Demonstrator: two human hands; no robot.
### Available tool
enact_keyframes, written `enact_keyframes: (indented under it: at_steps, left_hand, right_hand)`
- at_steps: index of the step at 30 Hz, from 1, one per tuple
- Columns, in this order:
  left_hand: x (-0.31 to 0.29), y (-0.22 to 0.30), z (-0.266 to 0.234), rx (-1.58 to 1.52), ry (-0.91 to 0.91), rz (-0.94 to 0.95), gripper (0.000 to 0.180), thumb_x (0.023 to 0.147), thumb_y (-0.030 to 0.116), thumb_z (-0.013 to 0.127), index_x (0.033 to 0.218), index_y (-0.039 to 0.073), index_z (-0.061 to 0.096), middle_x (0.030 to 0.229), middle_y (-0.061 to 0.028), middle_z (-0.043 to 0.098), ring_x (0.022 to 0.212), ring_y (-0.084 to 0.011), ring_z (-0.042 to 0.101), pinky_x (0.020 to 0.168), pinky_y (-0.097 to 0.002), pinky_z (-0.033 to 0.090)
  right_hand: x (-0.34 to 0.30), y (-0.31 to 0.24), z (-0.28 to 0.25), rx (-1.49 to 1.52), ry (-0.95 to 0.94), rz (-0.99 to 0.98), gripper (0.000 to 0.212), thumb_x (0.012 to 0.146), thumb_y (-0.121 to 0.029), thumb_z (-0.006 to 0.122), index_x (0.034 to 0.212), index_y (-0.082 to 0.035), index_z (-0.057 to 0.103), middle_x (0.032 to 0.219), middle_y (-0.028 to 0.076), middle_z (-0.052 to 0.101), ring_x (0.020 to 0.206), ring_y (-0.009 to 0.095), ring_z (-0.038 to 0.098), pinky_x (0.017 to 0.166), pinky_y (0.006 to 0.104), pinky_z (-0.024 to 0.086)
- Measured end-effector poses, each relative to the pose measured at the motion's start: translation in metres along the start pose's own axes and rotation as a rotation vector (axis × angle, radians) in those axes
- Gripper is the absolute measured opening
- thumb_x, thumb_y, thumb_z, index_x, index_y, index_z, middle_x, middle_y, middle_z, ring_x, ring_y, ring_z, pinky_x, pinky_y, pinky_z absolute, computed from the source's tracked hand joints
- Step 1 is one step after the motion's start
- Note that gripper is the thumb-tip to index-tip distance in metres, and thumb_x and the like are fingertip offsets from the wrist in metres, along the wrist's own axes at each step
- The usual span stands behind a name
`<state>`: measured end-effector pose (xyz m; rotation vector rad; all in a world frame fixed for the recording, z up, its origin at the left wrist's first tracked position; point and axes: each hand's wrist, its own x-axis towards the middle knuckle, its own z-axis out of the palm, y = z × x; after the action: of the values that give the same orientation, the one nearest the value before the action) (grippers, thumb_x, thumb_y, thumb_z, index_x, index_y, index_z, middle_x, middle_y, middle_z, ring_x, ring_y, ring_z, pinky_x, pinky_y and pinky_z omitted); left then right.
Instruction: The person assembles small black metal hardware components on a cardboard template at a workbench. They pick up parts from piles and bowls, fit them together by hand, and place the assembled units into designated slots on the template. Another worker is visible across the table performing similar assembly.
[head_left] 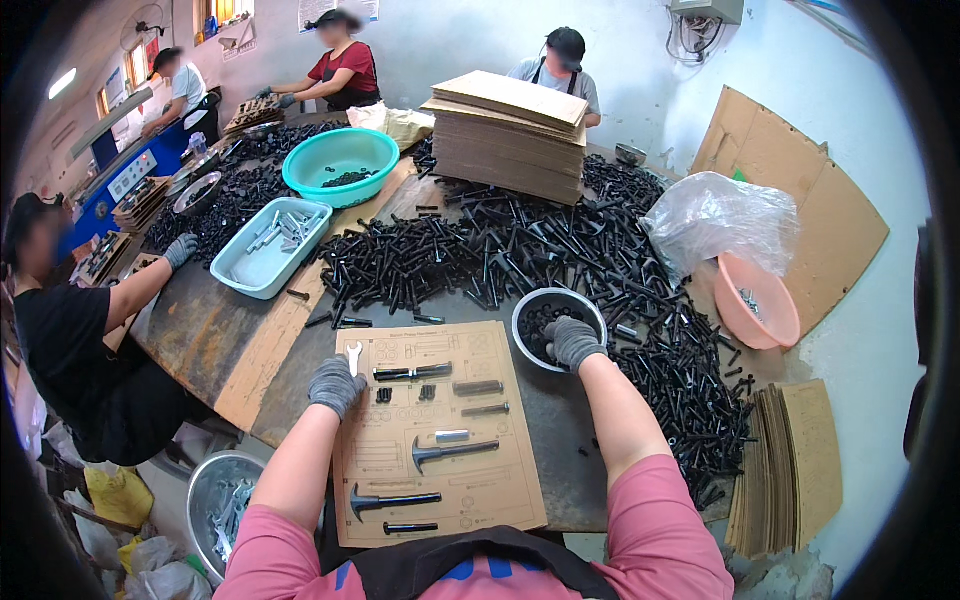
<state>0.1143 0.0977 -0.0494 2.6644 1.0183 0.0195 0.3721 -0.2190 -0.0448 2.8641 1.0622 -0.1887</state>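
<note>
A brown cardboard sheet [400, 470] printed with part outlines lies in front of me. On it are a long black bolt [412, 372], small black pieces [384, 395], two black pick-headed pieces like small hammers [455, 452], a silver cylinder [452, 436], dark rods [478, 387] and a shorter black bolt [411, 528]. At the sheet's upper left, my gloved left hand [337, 388] is closed round a silver open-end wrench [354, 357], its jaw showing above the fingers. My gloved right hand [575, 343] reaches into a metal bowl [517, 330] of black nuts; its fingertips are hidden.
A large pile of black bolts [520, 245] spreads beyond the bowl. Stacked cardboard [508, 150] stands behind it. A blue tray [262, 285], a green basin [300, 150] and a pink basin [735, 305] hold parts. A co-worker's gloved hand [181, 250] is at left; other people work farther back.
</note>
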Motion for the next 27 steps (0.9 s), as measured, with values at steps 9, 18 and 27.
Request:
enact_keyframes:
  at_steps: [9, 18, 27]
  left_hand:
    - [0.004, -0.014, -0.012, -0.403, 0.157, 0.101, 0.035, 0.073, 0.019, 0.061, 0.102, 0.001, 0.059, 0.083, -0.0211, 0.062, 0.075, -0.0313, 0.062, 0.071, -0.0376, 0.049]
    - [-0.032, 0.061, -0.054, -1.002, 0.001, 0.553, 0.034, 0.078, 0.009, 0.062, 0.112, 0.006, 0.057, 0.085, -0.0021, 0.061, 0.077, -0.0096, 0.056, 0.069, -0.0231, 0.048]
    - [-0.010, 0.025, -0.049, -1.247, -0.168, 0.395, 0.024, 0.083, 0.004, 0.058, 0.106, 0.001, 0.057, 0.091, -0.0039, 0.061, 0.074, -0.0109, 0.057, 0.067, -0.0243, 0.050]
  right_hand:
    - [-0.010, -0.028, -0.018, 0.808, 0.216, 0.060, 0.031, 0.071, -0.022, 0.061, 0.096, -0.005, 0.064, 0.097, 0.017, 0.063, 0.089, 0.029, 0.060, 0.081, 0.0365, 0.046]
    - [-0.023, -0.191, -0.054, 1.663, -0.187, -0.207, 0.023, 0.083, -0.016, 0.060, 0.103, -0.005, 0.059, 0.074, 0.001, 0.057, 0.059, 0.010, 0.053, 0.053, 0.0229, 0.047]
    - [-0.017, -0.225, -0.069, 1.853, -0.390, 0.000, 0.022, 0.087, -0.005, 0.050, 0.108, 0.001, 0.052, 0.088, 0.009, 0.061, 0.074, 0.017, 0.061, 0.063, 0.0262, 0.054]
